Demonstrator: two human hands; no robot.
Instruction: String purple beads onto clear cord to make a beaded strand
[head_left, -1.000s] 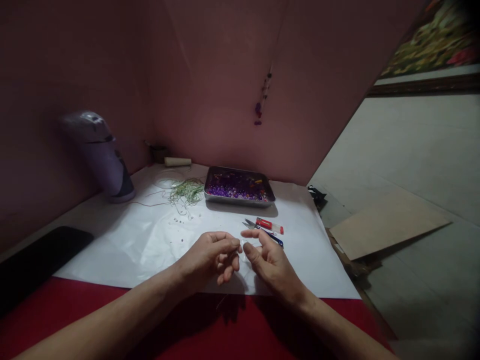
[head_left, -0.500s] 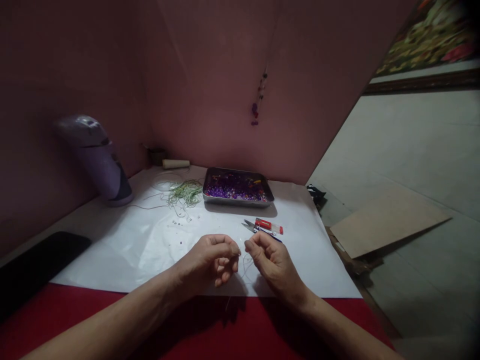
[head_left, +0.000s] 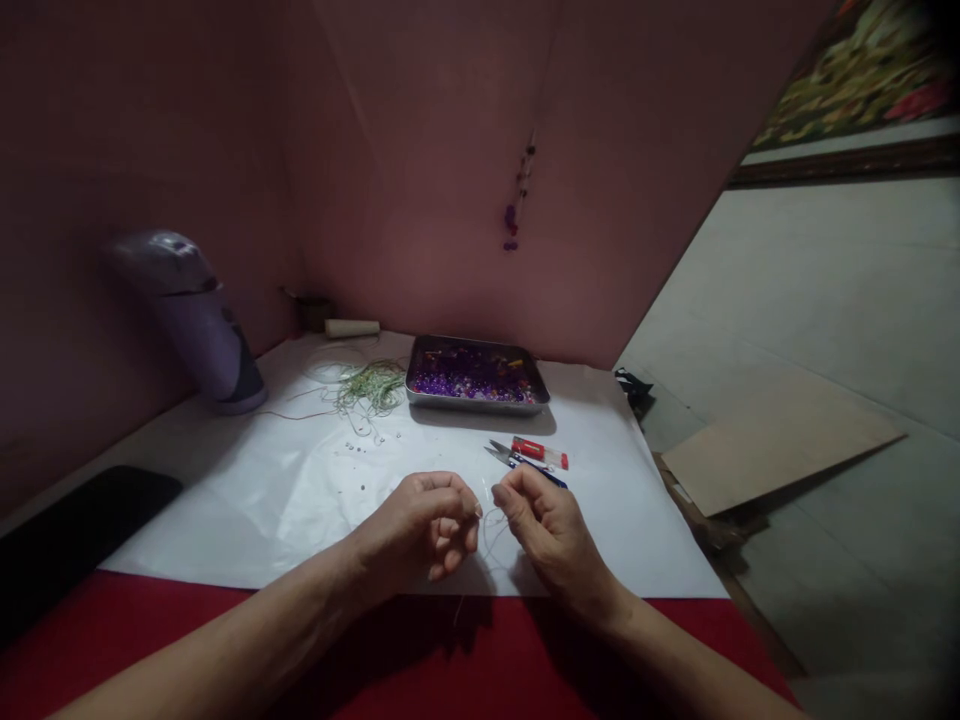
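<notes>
Over the front of the white sheet (head_left: 300,500), my left hand (head_left: 435,520) pinches at thumb and forefinger; what sits between the tips is too small to name. My right hand (head_left: 544,520) is a short gap to its right, pinching the end of a thin thread (head_left: 487,535) that loops down between the hands. Just beyond my right hand lie small scissors (head_left: 501,452) and a red lighter (head_left: 529,448). Farther back stands a metal tray (head_left: 480,404) of purple and mixed beads. A few tiny beads (head_left: 363,488) are scattered to the left.
Tangled green thread (head_left: 371,388) and a pale roll (head_left: 352,328) lie back left, near a purple bottle (head_left: 210,340). A black object (head_left: 97,510) rests at the left edge. A bead strand (head_left: 511,220) hangs against the pink wall. Cardboard (head_left: 780,440) is on the right.
Both hands keep their pinches almost in place. The gap between their fingertips looks slightly wider.
</notes>
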